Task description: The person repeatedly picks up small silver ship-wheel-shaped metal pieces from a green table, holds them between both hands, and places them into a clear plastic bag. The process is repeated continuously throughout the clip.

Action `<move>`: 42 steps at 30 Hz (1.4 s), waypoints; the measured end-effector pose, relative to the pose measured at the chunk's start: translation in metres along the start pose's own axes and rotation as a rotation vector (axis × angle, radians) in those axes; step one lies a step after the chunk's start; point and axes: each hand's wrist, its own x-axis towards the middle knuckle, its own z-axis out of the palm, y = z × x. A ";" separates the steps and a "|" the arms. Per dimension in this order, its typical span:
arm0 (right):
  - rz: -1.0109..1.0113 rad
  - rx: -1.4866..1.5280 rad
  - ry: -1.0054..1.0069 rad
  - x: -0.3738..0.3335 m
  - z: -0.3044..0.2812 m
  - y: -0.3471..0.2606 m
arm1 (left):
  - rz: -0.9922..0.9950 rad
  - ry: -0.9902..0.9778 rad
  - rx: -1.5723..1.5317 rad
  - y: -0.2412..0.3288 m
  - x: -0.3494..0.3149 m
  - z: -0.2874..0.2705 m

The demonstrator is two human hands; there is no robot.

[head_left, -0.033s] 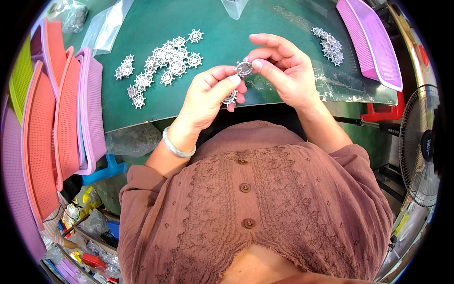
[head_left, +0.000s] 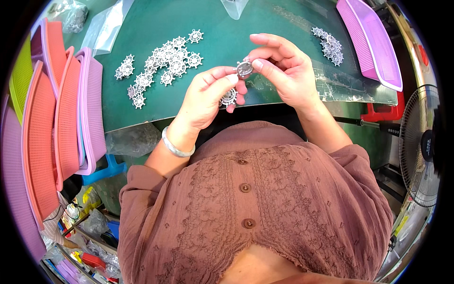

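Between my two hands, just over the table's near edge, is a small silver ship's-wheel charm (head_left: pixel 244 69). My right hand (head_left: pixel 287 71) pinches its right side between thumb and forefinger, the other fingers curled above. The thumb and forefinger of my left hand (head_left: pixel 208 92) are at the charm's left side. A second ship's-wheel charm (head_left: pixel 229 97) lies against the lower fingers of my left hand, partly hidden by the thumb. On the green table, left of my hands, lies a loose pile of similar charms (head_left: pixel 172 57), with a small cluster (head_left: pixel 125 68) beside it.
Another group of charms (head_left: pixel 329 46) lies at the right, near a purple basket (head_left: pixel 364 40). Several coloured baskets (head_left: pixel 90 104) are stacked at the left. Clear plastic bags (head_left: pixel 109 28) lie at the back left. A fan (head_left: pixel 418 146) stands at the far right.
My left thumb has drawn back slightly to the left, and more of the second charm shows beneath it. The right hand looks almost unmoved.
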 end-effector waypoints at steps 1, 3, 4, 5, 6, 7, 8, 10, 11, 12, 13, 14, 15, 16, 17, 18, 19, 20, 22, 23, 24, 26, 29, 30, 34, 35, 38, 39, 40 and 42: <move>-0.012 0.002 -0.008 0.000 -0.001 0.002 | -0.039 -0.051 -0.074 0.003 0.000 -0.001; -0.039 0.011 -0.030 0.000 -0.002 0.004 | -0.085 -0.079 -0.131 0.001 0.000 -0.002; -0.053 0.016 -0.042 0.000 -0.002 0.006 | -0.111 -0.096 -0.159 0.000 0.000 -0.002; -0.067 0.022 -0.055 0.000 -0.002 0.007 | -0.138 -0.113 -0.187 0.000 0.000 -0.003; -0.072 0.007 -0.064 0.000 -0.002 0.007 | -0.149 -0.099 -0.223 -0.002 0.000 -0.003; -0.078 -0.006 -0.074 0.000 -0.003 0.008 | -0.160 -0.083 -0.259 -0.004 0.000 -0.003; -0.083 -0.019 -0.083 0.000 -0.003 0.008 | -0.171 -0.067 -0.294 -0.006 0.000 -0.003; -0.066 0.003 -0.043 0.000 -0.001 0.010 | -0.149 -0.024 -0.295 -0.005 0.000 -0.003; -0.058 0.014 -0.023 0.000 -0.001 0.011 | -0.138 -0.003 -0.295 -0.005 0.000 -0.003; -0.014 0.002 -0.010 0.000 -0.001 0.010 | -0.108 0.039 -0.248 -0.005 -0.001 -0.001; 0.031 -0.009 0.004 0.000 -0.002 0.007 | -0.077 0.081 -0.202 -0.004 -0.001 0.002; 0.075 -0.020 0.017 -0.001 -0.003 0.006 | -0.047 0.123 -0.155 -0.003 -0.002 0.004; 0.086 0.002 0.005 -0.001 -0.004 0.006 | -0.023 0.141 -0.133 -0.004 -0.002 0.004; 0.098 0.024 -0.007 -0.001 -0.005 0.006 | 0.001 0.159 -0.112 -0.004 -0.002 0.005; 0.110 0.046 -0.019 -0.001 -0.005 0.006 | 0.024 0.178 -0.090 -0.005 -0.002 0.005; 0.117 0.045 -0.015 -0.001 -0.005 0.005 | 0.043 0.184 -0.071 -0.005 -0.002 0.005; 0.123 0.045 -0.011 -0.001 -0.003 0.004 | 0.061 0.191 -0.051 -0.006 -0.002 0.006; 0.130 0.044 -0.006 -0.002 -0.003 0.003 | 0.080 0.198 -0.031 -0.007 -0.002 0.006; 0.124 0.039 -0.010 -0.002 -0.003 0.005 | 0.085 0.195 -0.019 -0.008 -0.002 0.005; 0.120 0.035 -0.011 -0.002 -0.004 0.006 | 0.088 0.193 -0.012 -0.009 -0.002 0.005; 0.123 0.035 -0.012 -0.002 -0.004 0.006 | 0.095 0.192 -0.006 -0.010 -0.002 0.005; 0.127 0.034 -0.013 -0.002 -0.006 0.006 | 0.108 0.187 0.009 -0.011 -0.001 0.005; 0.132 0.054 -0.006 -0.003 -0.007 0.005 | 0.095 0.185 0.025 -0.011 0.000 0.005; 0.124 0.060 0.001 -0.003 -0.007 0.007 | 0.087 0.199 0.036 -0.011 0.000 0.006; 0.119 0.006 0.055 -0.004 -0.021 0.006 | 0.052 0.182 0.029 -0.008 0.000 0.007; 0.124 -0.020 0.073 -0.003 -0.029 0.004 | 0.035 0.169 0.016 -0.007 0.000 0.004; 0.063 -0.310 0.278 0.001 -0.065 -0.003 | 0.031 0.118 -0.072 -0.007 -0.002 -0.003; 0.026 -0.427 0.351 0.002 -0.082 -0.005 | 0.028 0.098 -0.112 -0.007 -0.001 -0.005; 0.000 -0.473 0.425 0.002 -0.101 -0.005 | 0.023 0.074 -0.158 -0.007 0.001 -0.008; -0.033 -0.585 0.545 -0.002 -0.138 -0.004 | 0.008 0.032 -0.249 -0.008 0.004 -0.013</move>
